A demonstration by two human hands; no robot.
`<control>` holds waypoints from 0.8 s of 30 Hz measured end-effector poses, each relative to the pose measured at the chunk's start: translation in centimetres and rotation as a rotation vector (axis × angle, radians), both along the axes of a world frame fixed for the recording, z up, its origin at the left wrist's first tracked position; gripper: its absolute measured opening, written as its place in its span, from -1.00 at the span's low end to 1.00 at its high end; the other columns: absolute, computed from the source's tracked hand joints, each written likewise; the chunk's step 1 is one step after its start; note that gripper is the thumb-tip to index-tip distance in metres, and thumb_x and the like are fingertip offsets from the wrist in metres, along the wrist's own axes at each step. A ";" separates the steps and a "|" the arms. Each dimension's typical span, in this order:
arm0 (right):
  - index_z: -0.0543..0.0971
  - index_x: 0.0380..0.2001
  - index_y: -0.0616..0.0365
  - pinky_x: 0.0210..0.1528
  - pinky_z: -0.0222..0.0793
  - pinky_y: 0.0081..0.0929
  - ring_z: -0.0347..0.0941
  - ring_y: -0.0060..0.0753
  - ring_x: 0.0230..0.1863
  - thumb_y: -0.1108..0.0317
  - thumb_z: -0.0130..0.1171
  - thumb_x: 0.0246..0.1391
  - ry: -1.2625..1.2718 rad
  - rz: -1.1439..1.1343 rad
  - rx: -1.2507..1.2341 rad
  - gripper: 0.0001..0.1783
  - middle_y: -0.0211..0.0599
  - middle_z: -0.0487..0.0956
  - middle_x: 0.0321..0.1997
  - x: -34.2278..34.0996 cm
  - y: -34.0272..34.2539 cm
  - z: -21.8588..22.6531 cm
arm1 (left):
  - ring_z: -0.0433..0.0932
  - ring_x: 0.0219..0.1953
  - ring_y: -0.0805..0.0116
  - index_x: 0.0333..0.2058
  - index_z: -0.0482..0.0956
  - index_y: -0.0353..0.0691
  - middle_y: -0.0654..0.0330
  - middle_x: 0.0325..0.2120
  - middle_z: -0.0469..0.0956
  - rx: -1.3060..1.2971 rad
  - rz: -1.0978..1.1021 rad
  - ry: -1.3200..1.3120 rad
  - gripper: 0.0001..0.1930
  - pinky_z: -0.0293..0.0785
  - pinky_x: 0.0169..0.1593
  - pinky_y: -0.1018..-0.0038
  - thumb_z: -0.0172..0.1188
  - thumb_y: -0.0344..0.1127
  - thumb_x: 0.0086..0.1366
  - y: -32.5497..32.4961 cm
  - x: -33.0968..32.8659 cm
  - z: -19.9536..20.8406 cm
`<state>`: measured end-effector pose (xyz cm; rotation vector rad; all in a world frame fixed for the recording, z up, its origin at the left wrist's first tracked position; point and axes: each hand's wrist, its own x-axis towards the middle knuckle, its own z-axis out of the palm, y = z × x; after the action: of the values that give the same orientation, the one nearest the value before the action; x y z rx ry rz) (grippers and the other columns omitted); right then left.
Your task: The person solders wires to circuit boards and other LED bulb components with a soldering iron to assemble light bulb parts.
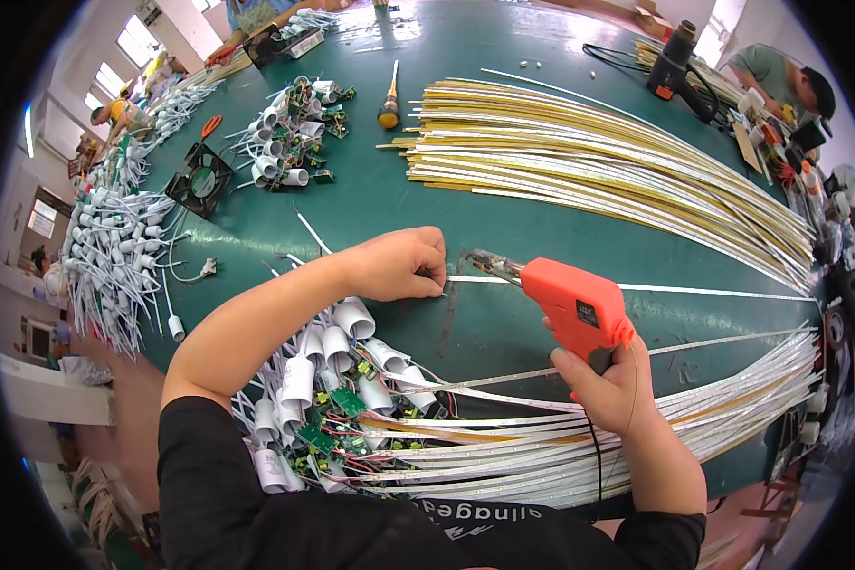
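My right hand grips a red soldering gun by its handle. The gun's metal tip points left, just above a thin white LED strip lying across the green table. At the strip's left end my left hand is closed in a pinch; whether a wire is also between the fingers is hidden. Beneath my left forearm lies a pile of white lamp caps with green circuit boards. Their wires run to a bundle of white LED strips close to my body.
A large stack of yellow and white strips lies at the far side. Nearby are a screwdriver, a black fan, more lamp caps with boards and a heat gun. White caps with wires fill the left edge. Other people work around.
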<state>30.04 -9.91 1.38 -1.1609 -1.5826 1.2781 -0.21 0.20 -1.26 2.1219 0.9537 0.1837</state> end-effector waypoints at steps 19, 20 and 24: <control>0.45 -0.06 0.27 -0.18 0.34 -0.50 0.42 -0.45 -0.30 0.41 0.27 -0.08 -0.079 0.008 0.008 -0.54 -0.25 0.54 -0.28 -0.4 0.0 -0.3 | 0.49 -0.25 0.11 -0.53 0.53 -0.26 0.12 -0.30 0.47 -0.002 0.231 0.219 -0.89 0.42 -0.15 0.33 0.18 -0.34 0.03 0.0 1.5 0.1; 0.45 -0.06 0.27 -0.18 0.34 -0.50 0.42 -0.45 -0.30 0.41 0.27 -0.08 -0.083 0.013 0.005 -0.54 -0.25 0.54 -0.28 -0.5 0.0 -0.3 | 0.49 -0.25 0.11 -0.53 0.53 -0.26 0.12 -0.30 0.47 -0.006 0.235 0.215 -0.89 0.42 -0.15 0.33 0.18 -0.34 0.03 0.0 1.6 0.1; 0.45 -0.07 0.25 -0.17 0.36 -0.49 0.45 -0.44 -0.28 0.41 0.27 -0.07 -0.092 0.011 -0.049 -0.56 -0.23 0.56 -0.26 -0.8 0.0 -0.5 | 0.49 -0.25 0.12 -0.54 0.53 -0.24 0.12 -0.30 0.47 0.004 0.221 0.212 -0.89 0.42 -0.15 0.32 0.19 -0.34 0.02 0.1 1.4 -0.1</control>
<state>29.29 -9.89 0.88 -1.2591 -1.6336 1.2937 1.21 0.33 -1.39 2.0658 1.3146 0.0720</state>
